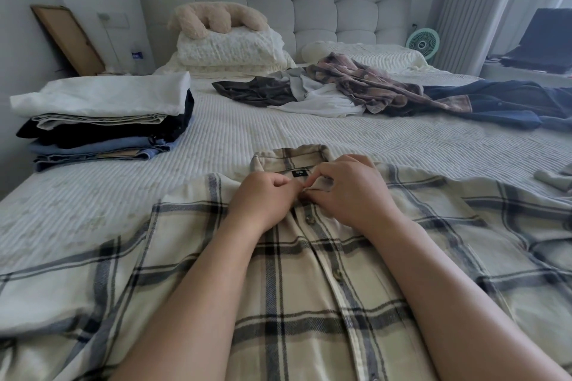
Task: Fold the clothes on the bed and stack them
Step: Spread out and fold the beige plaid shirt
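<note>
We are pinching the placket just below the collar of the cream plaid shirt (297, 272) with our left hand (263, 198) and right hand (353, 192), both curled on the fabric. The shirt is lying spread on the bed (235, 133); the folded stack (102, 120) is sitting far left.

nothing could be read with any certainty. a small black neck label (299, 173) sat inside the collar of the cream plaid shirt (309, 288); it carried two tiny pale marks with a smaller mark beneath, all too small and blurred to make out. a little blue tag (137, 55) near the wall by the bed's head bore pale marks that were likewise too blurred to read.
</note>
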